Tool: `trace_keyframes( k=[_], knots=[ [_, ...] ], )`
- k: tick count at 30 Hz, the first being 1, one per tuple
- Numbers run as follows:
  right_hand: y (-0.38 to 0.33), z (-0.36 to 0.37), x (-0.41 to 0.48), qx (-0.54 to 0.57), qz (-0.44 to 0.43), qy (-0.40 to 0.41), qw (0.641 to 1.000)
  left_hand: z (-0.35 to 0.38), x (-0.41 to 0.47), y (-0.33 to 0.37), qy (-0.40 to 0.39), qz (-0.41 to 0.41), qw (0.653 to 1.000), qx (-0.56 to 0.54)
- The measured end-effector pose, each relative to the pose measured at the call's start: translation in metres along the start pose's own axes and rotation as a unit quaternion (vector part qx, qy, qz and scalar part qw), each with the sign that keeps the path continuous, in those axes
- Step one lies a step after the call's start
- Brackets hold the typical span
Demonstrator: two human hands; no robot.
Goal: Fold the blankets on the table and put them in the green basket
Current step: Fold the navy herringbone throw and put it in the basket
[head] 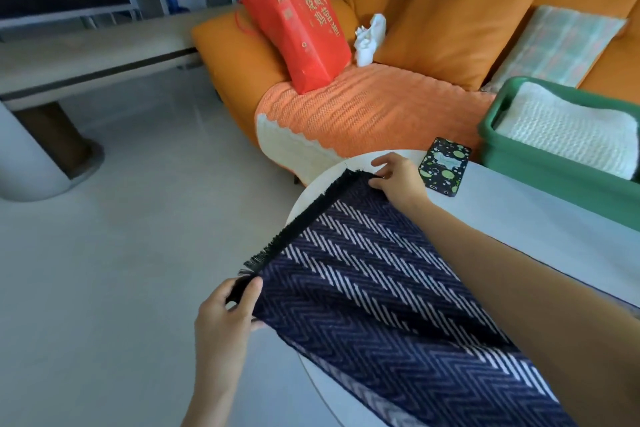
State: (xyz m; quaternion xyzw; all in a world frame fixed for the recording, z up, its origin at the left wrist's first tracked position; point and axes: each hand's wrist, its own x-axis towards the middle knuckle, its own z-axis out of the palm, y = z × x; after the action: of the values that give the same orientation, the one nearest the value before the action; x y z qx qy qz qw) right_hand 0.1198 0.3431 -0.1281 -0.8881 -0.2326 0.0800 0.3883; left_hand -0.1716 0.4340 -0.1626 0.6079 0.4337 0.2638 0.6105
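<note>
A dark navy blanket [381, 295] with a white zigzag pattern and a black fringe lies over the white table [540, 218]. My left hand [225, 315] pinches the near fringed corner, off the table's edge. My right hand [398, 177] grips the far fringed corner at the table's rounded end. The fringed edge is stretched straight between the two hands. The green basket [554, 166] stands on the table at the right. A folded white knitted blanket [568, 128] lies in it.
A phone [445, 166] in a dark spotted case lies on the table between my right hand and the basket. Behind is an orange sofa [433, 10] with a red bag [304, 28], an orange throw and a checked cushion. Grey floor spreads to the left.
</note>
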Motion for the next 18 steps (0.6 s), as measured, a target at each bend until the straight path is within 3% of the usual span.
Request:
trace_keyframes(
  k=[6,10,14,18],
  knots=[
    [-0.011,0.000,0.008,0.079,-0.038,0.043,0.995,-0.004,0.003,0.008,0.029,0.047,0.998,0.014],
    [-0.003,0.014,0.009,0.031,-0.024,0.008,0.999,-0.001,0.003,0.003,0.030,0.039,0.997,0.057],
    [0.003,0.019,0.002,0.014,-0.046,0.031,0.998,0.000,0.005,-0.009,0.042,0.038,0.992,0.117],
    [0.006,0.001,-0.008,0.006,-0.071,0.051,0.996,0.009,0.000,0.001,0.094,0.190,0.948,0.239]
  ],
)
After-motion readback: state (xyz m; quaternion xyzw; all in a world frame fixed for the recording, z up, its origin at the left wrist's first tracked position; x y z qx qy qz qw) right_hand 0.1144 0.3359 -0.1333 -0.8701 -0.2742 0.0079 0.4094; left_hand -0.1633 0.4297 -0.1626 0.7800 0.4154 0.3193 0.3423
